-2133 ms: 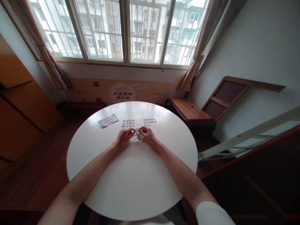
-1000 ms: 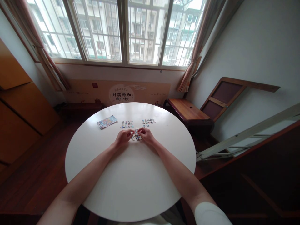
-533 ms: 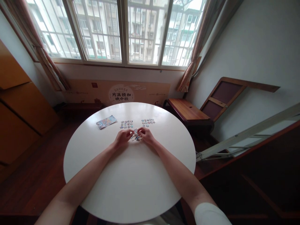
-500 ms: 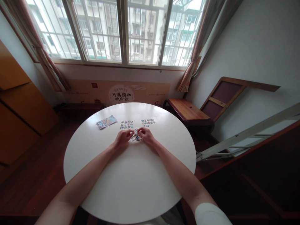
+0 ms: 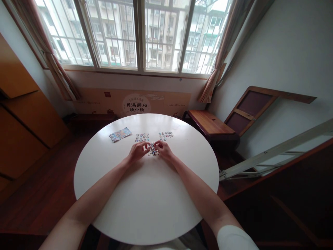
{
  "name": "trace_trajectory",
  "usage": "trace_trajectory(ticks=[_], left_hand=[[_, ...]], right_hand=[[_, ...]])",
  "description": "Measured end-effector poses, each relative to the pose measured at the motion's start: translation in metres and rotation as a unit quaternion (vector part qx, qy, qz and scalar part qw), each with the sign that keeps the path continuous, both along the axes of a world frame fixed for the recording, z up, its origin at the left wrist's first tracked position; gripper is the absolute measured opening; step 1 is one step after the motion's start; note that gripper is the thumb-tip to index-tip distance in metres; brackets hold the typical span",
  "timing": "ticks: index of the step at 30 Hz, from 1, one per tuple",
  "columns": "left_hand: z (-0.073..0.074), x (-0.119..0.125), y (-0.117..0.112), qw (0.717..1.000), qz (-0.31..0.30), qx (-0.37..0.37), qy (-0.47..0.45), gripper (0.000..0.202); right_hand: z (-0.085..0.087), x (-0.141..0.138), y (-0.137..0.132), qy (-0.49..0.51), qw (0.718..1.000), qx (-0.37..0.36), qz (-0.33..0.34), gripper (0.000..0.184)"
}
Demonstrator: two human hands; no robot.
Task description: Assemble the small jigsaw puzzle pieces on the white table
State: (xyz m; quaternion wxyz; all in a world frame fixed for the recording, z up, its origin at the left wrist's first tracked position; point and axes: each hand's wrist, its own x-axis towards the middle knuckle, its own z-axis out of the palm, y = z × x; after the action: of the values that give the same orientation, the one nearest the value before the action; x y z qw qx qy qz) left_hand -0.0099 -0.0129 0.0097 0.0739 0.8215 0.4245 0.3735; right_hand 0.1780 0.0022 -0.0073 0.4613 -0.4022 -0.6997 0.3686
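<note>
A small heap of loose jigsaw puzzle pieces [image 5: 153,152] lies near the middle of the round white table [image 5: 145,194]. On its left side is my left hand [image 5: 138,150], curled, with a gap between thumb and forefinger at the heap's edge. My right hand [image 5: 163,150] bends in from the other side, thumb and forefinger close together on what looks like a puzzle piece, mostly hidden by the fingers. Just beyond my hands, jigsaw pieces stand in spaced rows: a left group [image 5: 142,137] and a right group [image 5: 165,134].
A colourful picture sheet [image 5: 120,134] lies on the table's far left. Behind the table are a printed cardboard panel [image 5: 156,100] and a barred window. A low wooden bench [image 5: 212,122] stands at the right, a metal frame [image 5: 275,154] nearer, orange cabinets [image 5: 23,128] at left.
My left thumb and forefinger have moved apart from a closer pinch. My right hand stays beside the heap. The whole view has shifted slightly.
</note>
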Motion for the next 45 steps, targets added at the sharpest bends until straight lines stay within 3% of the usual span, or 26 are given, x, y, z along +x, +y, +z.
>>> trace_trajectory(ticks=[8, 14, 17, 22, 26, 29, 34, 37, 45], left_hand=[[0.003, -0.004, 0.001, 0.989, -0.042, 0.094, 0.109, 0.027], [0.003, -0.006, 0.004, 0.981, -0.044, 0.131, 0.138, 0.022], [0.012, -0.019, 0.008, 0.981, 0.018, 0.12, 0.149, 0.021], [0.02, -0.05, 0.019, 0.959, 0.214, 0.012, 0.186, 0.009], [0.016, -0.058, 0.022, 0.945, 0.254, -0.034, 0.205, 0.008], [0.018, -0.059, 0.022, 0.95, 0.234, -0.048, 0.201, 0.012], [0.029, -0.075, 0.024, 0.965, 0.118, -0.165, 0.163, 0.033], [0.029, -0.084, 0.027, 0.957, 0.11, -0.222, 0.153, 0.035], [0.023, -0.078, 0.03, 0.969, 0.078, -0.185, 0.147, 0.021]], right_hand=[[-0.002, 0.001, 0.003, 0.013, 0.999, 0.003, 0.033, 0.021], [0.001, 0.0, 0.003, 0.025, 0.998, -0.006, 0.061, 0.021], [0.003, -0.001, 0.003, 0.028, 0.999, -0.012, 0.029, 0.023], [0.001, -0.002, 0.004, 0.022, 0.999, -0.038, 0.02, 0.024], [-0.001, -0.002, 0.004, 0.011, 0.999, -0.031, 0.016, 0.023], [0.0, -0.001, 0.003, 0.003, 0.999, -0.031, 0.013, 0.023], [-0.001, 0.0, 0.003, -0.007, 1.0, -0.025, 0.006, 0.023], [-0.001, 0.001, 0.003, -0.018, 1.0, -0.025, 0.004, 0.023], [0.001, 0.002, 0.002, -0.038, 0.999, -0.022, 0.001, 0.024]])
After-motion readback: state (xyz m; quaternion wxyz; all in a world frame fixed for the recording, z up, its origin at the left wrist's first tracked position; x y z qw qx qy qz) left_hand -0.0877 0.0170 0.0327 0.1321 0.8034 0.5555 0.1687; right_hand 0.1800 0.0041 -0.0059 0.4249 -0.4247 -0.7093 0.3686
